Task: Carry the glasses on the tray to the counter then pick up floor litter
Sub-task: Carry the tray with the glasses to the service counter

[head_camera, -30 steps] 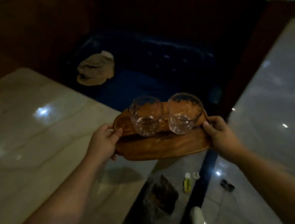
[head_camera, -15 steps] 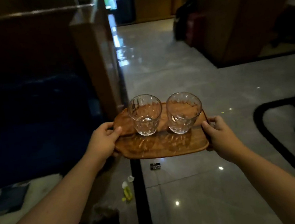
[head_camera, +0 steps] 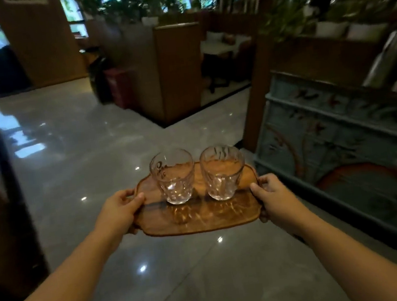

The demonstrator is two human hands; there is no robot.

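The left hand point(head_camera: 121, 208) and right hand point(head_camera: 274, 194) are each clamping an end of the wooden tray point(head_camera: 200, 215) in a closed grip, carrying two upright glasses point(head_camera: 173, 176) above the floor point(head_camera: 72, 146), so keeping it level and walking smoothly is probably safest.

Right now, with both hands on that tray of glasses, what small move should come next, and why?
Probably a slow step ahead over the open floor, keeping the tray level. Both hands, left and right, grip its ends, two upright glasses stand loose on it, and no counter is clearly in view.
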